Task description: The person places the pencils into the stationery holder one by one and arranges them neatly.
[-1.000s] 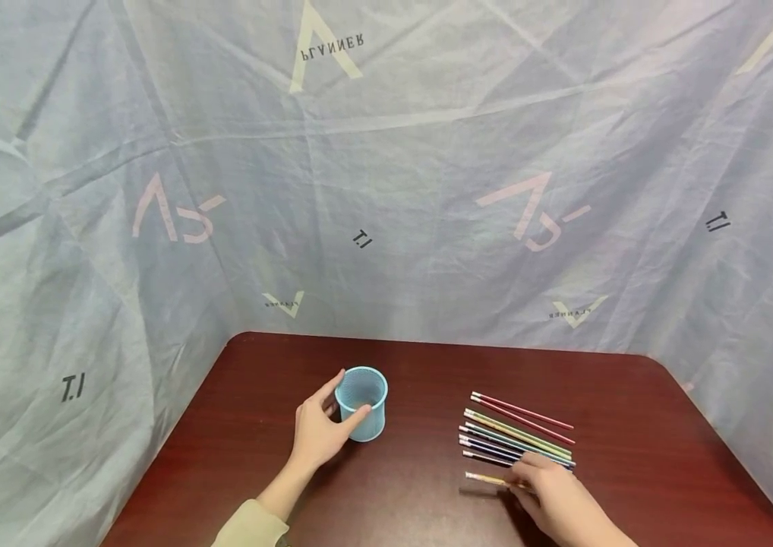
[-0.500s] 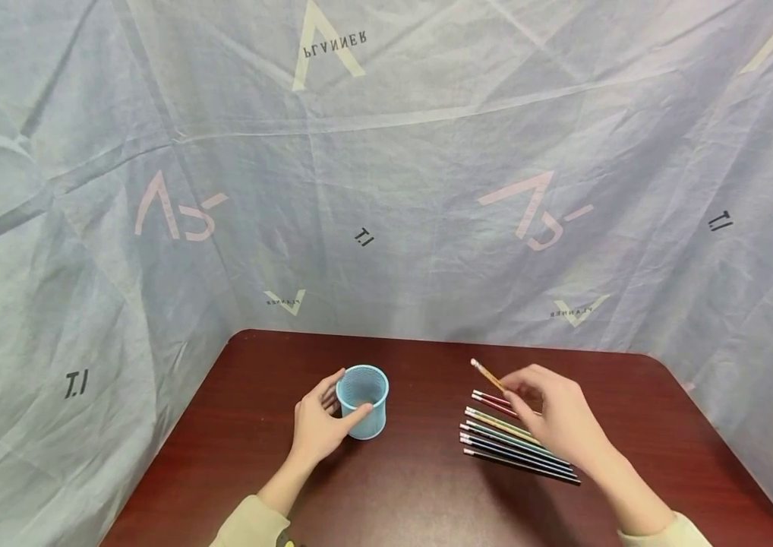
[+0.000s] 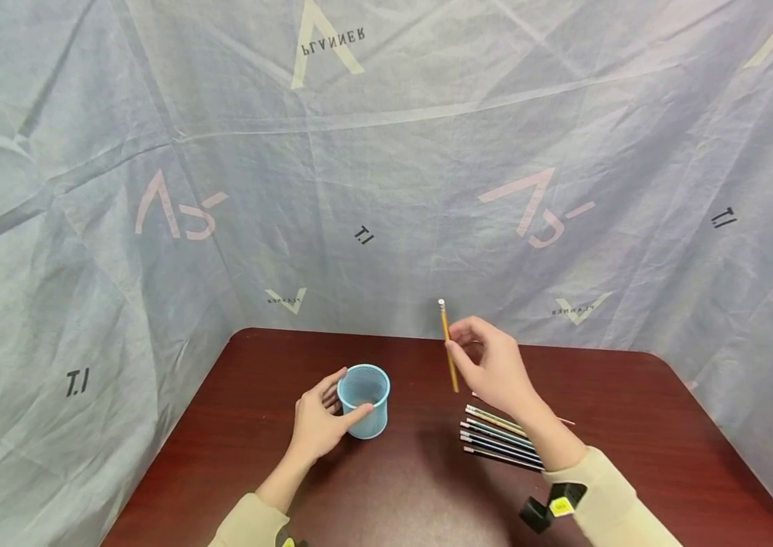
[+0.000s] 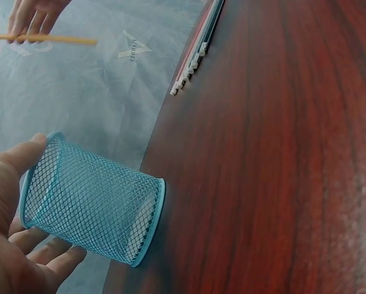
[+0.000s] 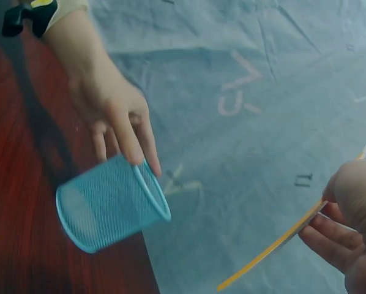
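A blue mesh cup (image 3: 364,399) (image 4: 91,199) (image 5: 112,202) stands upright on the dark red table (image 3: 393,486). My left hand (image 3: 321,422) (image 4: 11,245) (image 5: 119,116) holds it by the side, thumb and fingers curled round it. My right hand (image 3: 489,365) (image 5: 348,233) is raised above the table to the right of the cup and pinches a yellow pencil (image 3: 448,346) (image 5: 281,245) (image 4: 45,38), held nearly upright with its eraser end up. A row of several coloured pencils (image 3: 499,441) (image 4: 198,52) lies on the table under my right forearm.
A pale blue printed cloth (image 3: 386,167) hangs behind and to both sides of the table, close to its back edge. Bare table surface lies between the cup and the pencil row and along the front.
My right hand picked the yellow pencil off the front of the row, lifted it up and leftward toward the cup, and turned it upright. The left hand stayed on the cup.
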A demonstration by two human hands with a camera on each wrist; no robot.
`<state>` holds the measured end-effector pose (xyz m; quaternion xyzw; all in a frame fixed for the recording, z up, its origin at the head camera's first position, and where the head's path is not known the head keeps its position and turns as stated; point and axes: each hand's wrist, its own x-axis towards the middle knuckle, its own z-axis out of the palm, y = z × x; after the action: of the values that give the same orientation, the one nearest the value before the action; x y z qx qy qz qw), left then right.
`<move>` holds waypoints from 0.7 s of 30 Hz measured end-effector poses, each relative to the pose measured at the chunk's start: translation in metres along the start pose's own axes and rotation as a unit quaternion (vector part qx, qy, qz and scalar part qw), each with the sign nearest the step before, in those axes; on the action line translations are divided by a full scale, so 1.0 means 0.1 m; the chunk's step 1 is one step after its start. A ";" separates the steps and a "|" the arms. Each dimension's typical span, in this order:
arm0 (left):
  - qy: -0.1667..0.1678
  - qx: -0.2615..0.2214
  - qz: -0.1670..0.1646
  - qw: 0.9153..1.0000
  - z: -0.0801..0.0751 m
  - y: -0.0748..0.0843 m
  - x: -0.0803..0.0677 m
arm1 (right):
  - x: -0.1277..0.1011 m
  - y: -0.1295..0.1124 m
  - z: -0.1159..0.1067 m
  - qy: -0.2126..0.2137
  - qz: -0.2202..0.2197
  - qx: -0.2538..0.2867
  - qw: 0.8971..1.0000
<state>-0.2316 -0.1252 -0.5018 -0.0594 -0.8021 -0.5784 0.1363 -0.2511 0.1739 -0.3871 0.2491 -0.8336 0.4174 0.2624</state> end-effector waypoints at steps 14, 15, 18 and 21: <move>0.008 0.002 -0.005 1.000 -0.06 0.03 0.02 | 0.28 -0.28 0.73 -0.039 -0.004 0.129 0.991; 0.006 0.002 -0.006 1.000 -0.05 0.03 0.03 | 0.28 -0.28 0.78 -0.045 -0.006 0.131 0.990; -0.006 0.002 -0.009 1.000 -0.03 0.03 0.03 | 0.25 -0.30 0.89 -0.061 -0.005 0.129 0.990; -0.015 0.000 -0.009 1.000 -0.03 0.03 0.04 | 0.24 -0.32 1.01 -0.078 -0.002 0.123 0.989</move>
<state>-0.2340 -0.1272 -0.4968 -0.0610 -0.8048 -0.5783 0.1187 -0.2718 0.0695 -0.4055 0.3125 -0.7932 0.4958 0.1650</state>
